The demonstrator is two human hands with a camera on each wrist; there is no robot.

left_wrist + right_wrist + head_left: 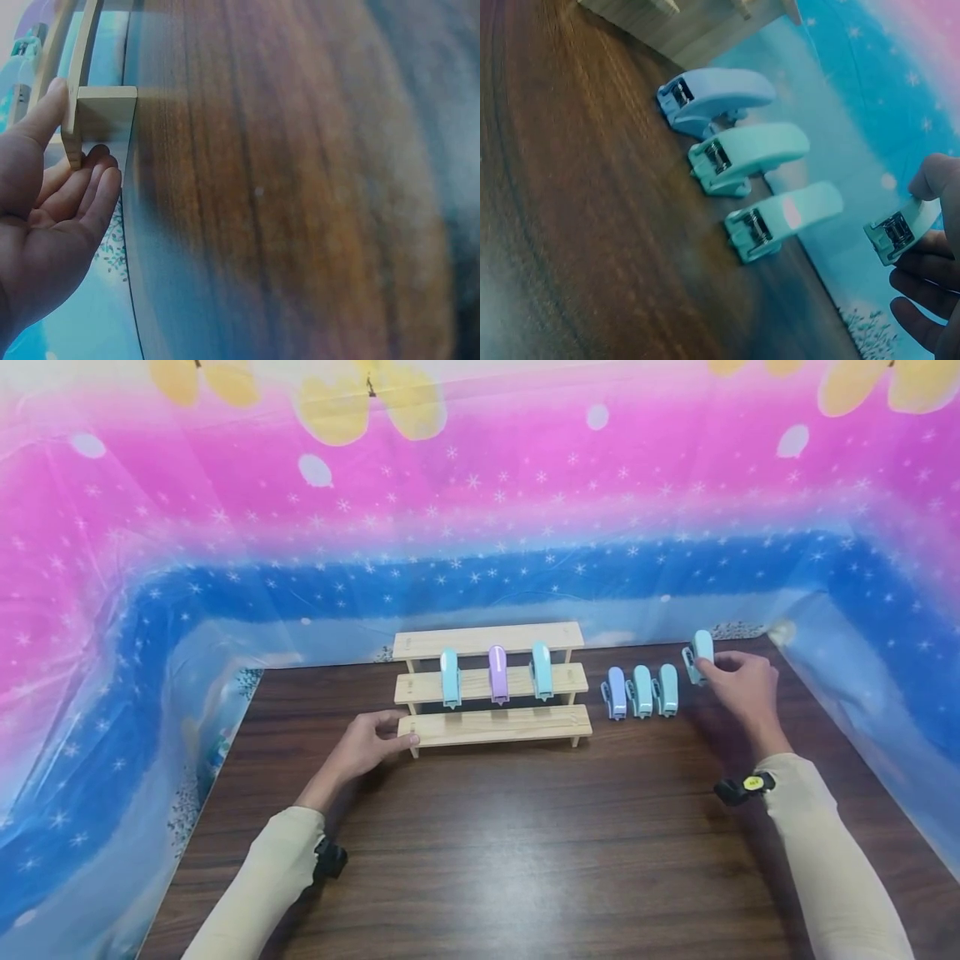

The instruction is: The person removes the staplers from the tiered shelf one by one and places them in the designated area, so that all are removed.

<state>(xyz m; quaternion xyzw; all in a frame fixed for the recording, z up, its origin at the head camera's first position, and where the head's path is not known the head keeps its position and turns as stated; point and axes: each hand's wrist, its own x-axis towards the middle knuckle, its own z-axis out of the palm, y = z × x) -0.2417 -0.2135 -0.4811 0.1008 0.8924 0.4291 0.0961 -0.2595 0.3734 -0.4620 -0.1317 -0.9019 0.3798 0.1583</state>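
My left hand (363, 745) grips the left end of a three-step wooden display rack (495, 725), thumb on top of the lowest step and the other fingers behind and below it. On the middle step stand a light blue (449, 677), a purple (498, 673) and a teal (542, 670) stapler-like tool, all upright. My right hand (750, 693) pinches another teal stapler-like tool (702, 652) between thumb and fingers, to the right of the rack. In the right wrist view, a metal spring shows at the lower end of this held tool (896, 232).
Between rack and right hand, a periwinkle tool (616, 693) and two teal ones (641, 692) stand in a row on the dark wooden table (510, 852). A pink and blue patterned cloth (480, 527) rises along the table's back and sides.
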